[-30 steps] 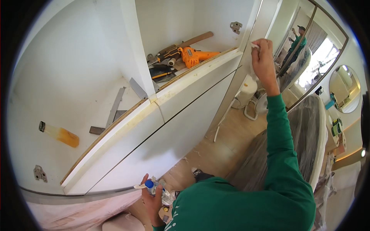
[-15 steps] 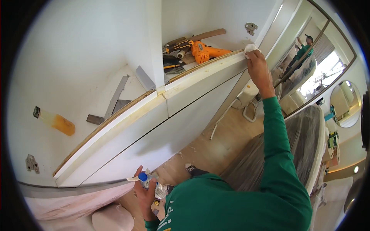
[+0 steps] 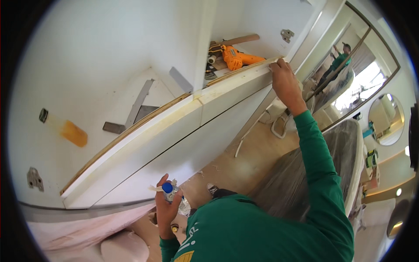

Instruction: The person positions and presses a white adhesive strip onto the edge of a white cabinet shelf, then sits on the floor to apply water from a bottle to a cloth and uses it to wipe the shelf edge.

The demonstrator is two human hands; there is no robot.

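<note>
My left hand is closed around a clear plastic bottle with a blue cap, low in front of the cabinet. Thin whitish scraps stick out between its fingers. Farther right, my right hand is pinched on a white wad, mostly hidden by the fingers, and touches the cabinet's front rail. Yellowish smears mark this pale rail, and a raw wooden edge runs along its top. White panels sit below it.
An orange power tool and a wooden strip lie inside the right compartment. Grey strips and a bottle of amber liquid are in the left one. A plastic-covered piece of furniture stands at right, near a mirror.
My right hand has moved slightly left along the rail, and its white wad shows less. The left hand still holds the bottle. The view has shifted a little.
</note>
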